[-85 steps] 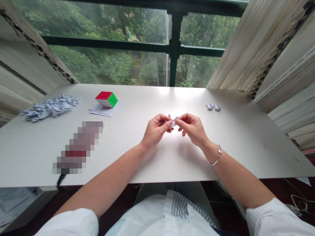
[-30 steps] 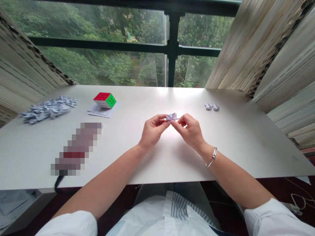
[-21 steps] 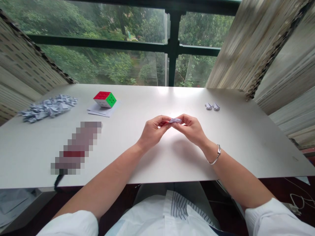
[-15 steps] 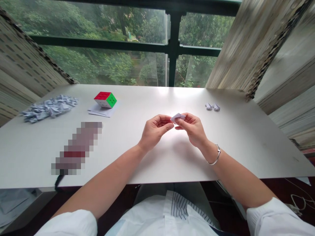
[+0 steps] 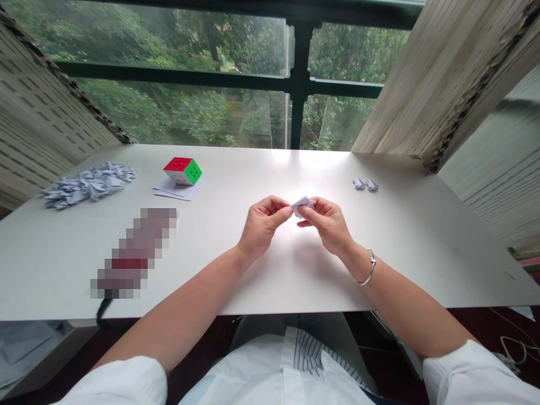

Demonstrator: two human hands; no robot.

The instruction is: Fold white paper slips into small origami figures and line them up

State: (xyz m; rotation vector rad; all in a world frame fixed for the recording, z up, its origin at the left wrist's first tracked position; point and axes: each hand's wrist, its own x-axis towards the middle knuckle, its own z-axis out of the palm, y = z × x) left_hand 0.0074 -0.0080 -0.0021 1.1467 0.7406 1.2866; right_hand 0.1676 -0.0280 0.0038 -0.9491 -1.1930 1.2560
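**Folded paper piece pinched in right hand, over the desk**

Folded paper piece (image 5: 304, 206), pale lilac-white, sits mid-frame just above the desk (image 5: 253, 275), at the fingertips. Fingers cover part of it, so the exact fold shape is hard to make out.

Right hand (image 5: 328, 226): curled into a pinch, thumb and fingers closed on the paper from the 3 o'clock side. Silver bangle (image 5: 366, 270) on that wrist.

Left hand (image 5: 264, 221): half-curled, fingertips at the paper's left edge. Contact can't be confirmed from this view, so can't say if it has hold.

Around the hands:
- 9 o'clock: loose pile of folded paper pieces (image 5: 88, 185), pale blue-grey, individual shapes hard to separate.
- 10 o'clock: Rubik's cube (image 5: 183, 171), red top and green side showing, resting on a small stack of white paper (image 5: 166, 190).
- 2 o'clock: two small folded paper pieces (image 5: 365, 184), side by side, near the desk's far edge.
- 8 o'clock: long object (image 5: 135, 253) pixelated out, can't identify it.

Beyond the desk, a dark-framed window (image 5: 299, 84) with trees outside. Both white shirt cuffs (image 5: 464, 374) are cut off by the bottom of the frame.
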